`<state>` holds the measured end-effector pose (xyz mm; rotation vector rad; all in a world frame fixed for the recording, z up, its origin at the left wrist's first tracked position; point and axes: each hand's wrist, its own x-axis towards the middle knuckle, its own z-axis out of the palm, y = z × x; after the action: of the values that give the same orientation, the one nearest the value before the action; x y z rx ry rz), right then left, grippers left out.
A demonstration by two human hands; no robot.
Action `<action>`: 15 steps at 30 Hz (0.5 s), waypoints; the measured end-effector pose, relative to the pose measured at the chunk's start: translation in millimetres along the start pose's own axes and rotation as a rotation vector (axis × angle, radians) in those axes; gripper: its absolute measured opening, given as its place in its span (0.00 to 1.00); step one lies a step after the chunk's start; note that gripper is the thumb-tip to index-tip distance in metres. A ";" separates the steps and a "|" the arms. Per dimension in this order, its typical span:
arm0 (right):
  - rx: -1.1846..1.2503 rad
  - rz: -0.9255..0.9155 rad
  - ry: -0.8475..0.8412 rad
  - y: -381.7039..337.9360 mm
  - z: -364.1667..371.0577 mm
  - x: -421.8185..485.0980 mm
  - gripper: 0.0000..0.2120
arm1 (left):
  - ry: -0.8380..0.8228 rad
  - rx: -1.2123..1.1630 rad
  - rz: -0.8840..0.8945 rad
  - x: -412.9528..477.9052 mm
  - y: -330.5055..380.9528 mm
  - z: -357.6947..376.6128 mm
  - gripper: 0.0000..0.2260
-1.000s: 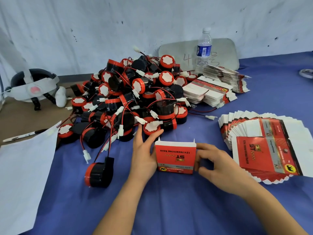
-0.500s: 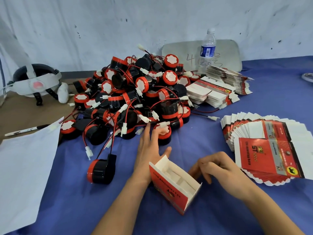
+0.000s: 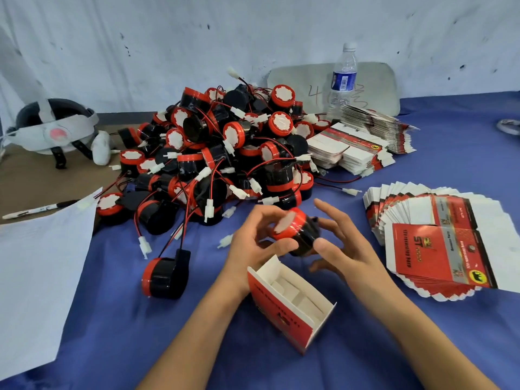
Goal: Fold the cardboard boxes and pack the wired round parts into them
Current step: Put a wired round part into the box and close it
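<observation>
We hold one wired round part (image 3: 292,232) low over the blue tablecloth (image 3: 365,347), just near of the pile of parts (image 3: 225,153). Our left hand (image 3: 253,246) grips it, thumb under the red rim and the other fingers curled over its white-capped face. Our right hand (image 3: 346,249) is spread wide with straight fingers, its thumb at the part's black body (touching or just beside, we cannot tell). The folded cardboard box (image 3: 281,316) sits nearer, between our wrists, tilted, its open mouth facing up and right, one corner just beside the left wrist. A fan of flat box blanks (image 3: 439,249) lies right of the right hand, apart from it; blue cloth shows between box and fan. A lone part (image 3: 163,273) lies left of the box.
</observation>
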<state>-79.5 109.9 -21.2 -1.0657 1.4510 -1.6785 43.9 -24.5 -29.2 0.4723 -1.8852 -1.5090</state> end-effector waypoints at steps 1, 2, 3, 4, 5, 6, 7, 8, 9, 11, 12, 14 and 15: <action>0.016 0.000 0.004 1.3 1.7 0.5 0.25 | -0.057 -0.043 -0.006 -1.6 2.2 1.9 0.21; -0.017 -0.009 0.004 2.2 2.6 0.8 0.25 | -0.100 -0.082 -0.028 -3.4 4.4 2.6 0.21; -0.070 -0.015 0.001 2.8 3.4 0.8 0.25 | -0.122 -0.104 -0.061 -4.5 7.6 2.7 0.21; -0.109 -0.015 0.001 2.9 3.8 0.3 0.25 | -0.132 -0.126 -0.102 -5.0 10.7 1.0 0.22; -0.126 -0.011 0.018 3.4 3.6 0.1 0.24 | -0.154 -0.156 -0.150 -4.3 13.8 -1.7 0.25; -0.130 -0.004 0.052 4.0 3.1 -0.1 0.23 | -0.200 -0.189 -0.198 -3.2 17.9 -3.9 0.30; -0.122 0.002 0.098 4.6 2.3 0.0 0.23 | -0.263 -0.217 -0.244 -2.8 21.7 -7.3 0.36; -0.098 0.012 0.147 5.0 1.1 0.3 0.22 | -0.325 -0.235 -0.293 -1.9 25.1 -10.4 0.41; -0.060 0.026 0.191 5.6 -0.5 0.9 0.21 | -0.371 -0.237 -0.335 -1.6 26.3 -13.9 0.42; 0.022 0.044 0.257 5.2 -5.1 1.5 0.19 | -0.448 -0.200 -0.339 -4.3 24.4 -22.4 0.39; 0.054 0.042 0.287 4.0 -7.1 1.5 0.17 | -0.481 -0.185 -0.319 -7.1 22.3 -26.8 0.35; 0.080 0.029 0.359 0.5 -9.6 1.0 0.16 | -0.499 -0.178 -0.310 -13.4 20.6 -33.5 0.27; 0.082 0.026 0.400 -0.7 -9.9 1.1 0.19 | -0.487 -0.158 -0.313 -14.8 20.5 -35.3 0.25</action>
<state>-88.8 113.4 -20.8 -0.6871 1.6121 -1.9937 81.4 -34.7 -9.8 0.3594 -2.0972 -2.1147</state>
